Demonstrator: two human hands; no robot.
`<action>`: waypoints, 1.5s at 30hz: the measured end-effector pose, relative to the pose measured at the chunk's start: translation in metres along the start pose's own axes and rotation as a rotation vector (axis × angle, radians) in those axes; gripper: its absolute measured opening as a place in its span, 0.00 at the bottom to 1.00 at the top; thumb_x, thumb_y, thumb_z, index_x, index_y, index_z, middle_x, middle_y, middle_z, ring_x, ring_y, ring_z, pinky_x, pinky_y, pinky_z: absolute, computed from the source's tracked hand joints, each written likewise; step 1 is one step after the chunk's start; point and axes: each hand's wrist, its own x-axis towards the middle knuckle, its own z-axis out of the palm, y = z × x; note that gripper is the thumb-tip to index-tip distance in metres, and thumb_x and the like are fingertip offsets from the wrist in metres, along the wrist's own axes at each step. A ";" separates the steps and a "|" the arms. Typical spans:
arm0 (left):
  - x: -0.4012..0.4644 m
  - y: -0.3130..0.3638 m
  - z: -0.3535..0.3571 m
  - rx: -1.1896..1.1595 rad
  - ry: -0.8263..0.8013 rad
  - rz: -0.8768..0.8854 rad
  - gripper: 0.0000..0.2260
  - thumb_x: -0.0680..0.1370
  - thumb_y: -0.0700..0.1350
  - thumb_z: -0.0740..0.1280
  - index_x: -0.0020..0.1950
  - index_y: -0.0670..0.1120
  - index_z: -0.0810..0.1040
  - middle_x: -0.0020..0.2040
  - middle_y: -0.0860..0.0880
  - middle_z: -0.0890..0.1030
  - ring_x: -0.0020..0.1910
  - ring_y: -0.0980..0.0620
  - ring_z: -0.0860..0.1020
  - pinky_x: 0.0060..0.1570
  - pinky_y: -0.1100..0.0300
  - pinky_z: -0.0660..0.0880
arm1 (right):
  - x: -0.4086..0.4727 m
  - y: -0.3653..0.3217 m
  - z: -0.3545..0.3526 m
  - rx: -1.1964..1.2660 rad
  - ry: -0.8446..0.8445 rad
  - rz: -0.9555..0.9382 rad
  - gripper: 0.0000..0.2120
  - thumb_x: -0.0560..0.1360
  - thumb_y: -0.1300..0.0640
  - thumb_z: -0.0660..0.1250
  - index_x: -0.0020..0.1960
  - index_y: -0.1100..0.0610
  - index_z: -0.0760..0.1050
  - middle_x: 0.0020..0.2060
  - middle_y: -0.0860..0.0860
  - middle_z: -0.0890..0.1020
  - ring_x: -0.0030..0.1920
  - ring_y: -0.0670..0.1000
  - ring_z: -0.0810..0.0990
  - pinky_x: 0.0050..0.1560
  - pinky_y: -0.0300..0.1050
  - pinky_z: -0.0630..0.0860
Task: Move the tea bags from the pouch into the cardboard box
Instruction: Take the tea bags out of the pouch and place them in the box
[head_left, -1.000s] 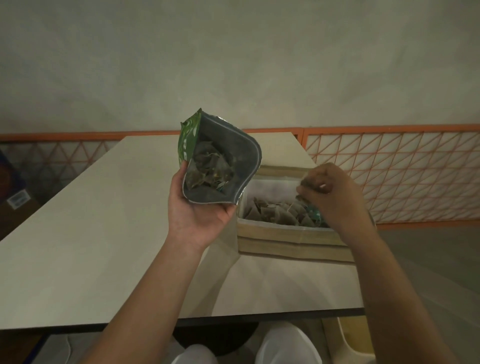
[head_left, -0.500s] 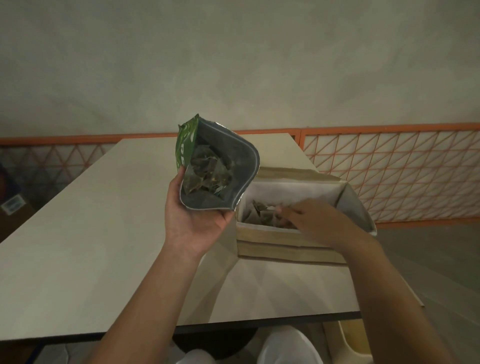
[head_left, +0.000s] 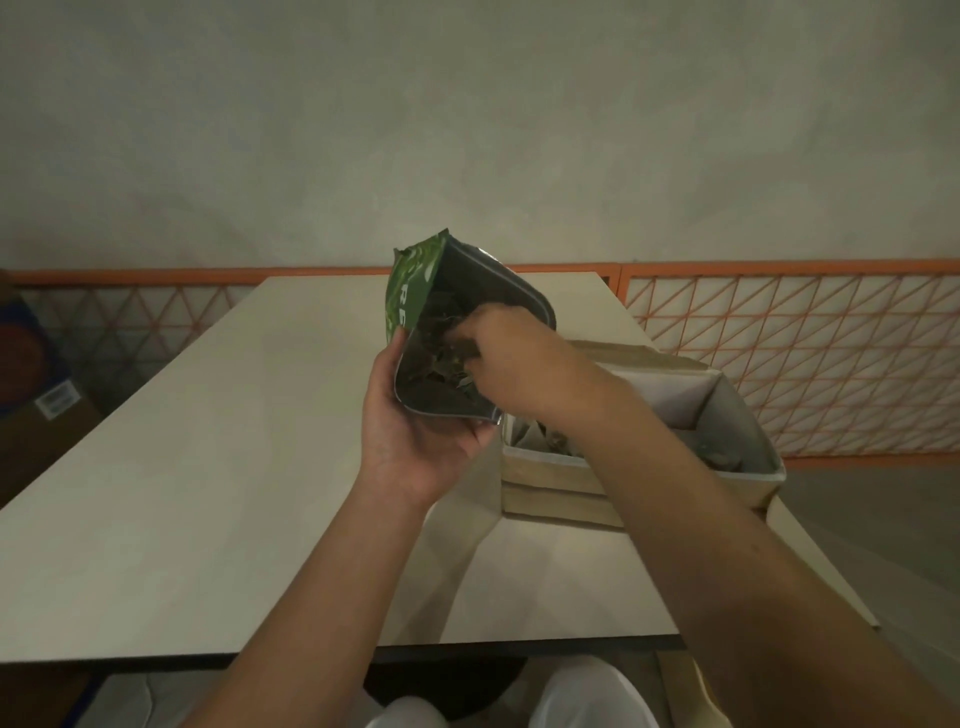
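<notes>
Now right hand inside crinkled foil pouch.

pouch left of box, on table

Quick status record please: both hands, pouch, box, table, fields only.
left hand: grips the pouch from below, held up off the table
right hand: fingers curled inside the pouch mouth, among tea bags; grasp not clear
pouch: green, open, tea bags inside
box: open on the table, right of the pouch, holds tea bags
table: pale top
</notes>
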 end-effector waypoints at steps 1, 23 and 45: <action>0.000 0.001 0.000 -0.004 0.007 -0.001 0.24 0.80 0.62 0.60 0.66 0.49 0.82 0.66 0.43 0.82 0.61 0.44 0.80 0.54 0.53 0.79 | 0.008 0.000 0.004 -0.045 -0.042 0.012 0.18 0.77 0.64 0.64 0.66 0.56 0.76 0.61 0.54 0.77 0.57 0.54 0.78 0.58 0.44 0.75; 0.000 0.002 0.005 -0.018 -0.014 -0.008 0.25 0.79 0.63 0.62 0.65 0.47 0.82 0.66 0.42 0.80 0.62 0.43 0.77 0.59 0.54 0.74 | -0.031 0.022 -0.022 0.247 0.194 -0.066 0.11 0.75 0.63 0.69 0.53 0.50 0.82 0.46 0.42 0.80 0.40 0.33 0.75 0.43 0.24 0.69; -0.001 -0.010 0.004 -0.067 -0.058 -0.020 0.26 0.77 0.62 0.64 0.68 0.48 0.80 0.67 0.40 0.79 0.61 0.41 0.79 0.52 0.55 0.80 | -0.115 0.122 0.009 0.227 0.419 0.396 0.05 0.74 0.49 0.71 0.44 0.51 0.80 0.40 0.43 0.81 0.40 0.42 0.77 0.37 0.39 0.72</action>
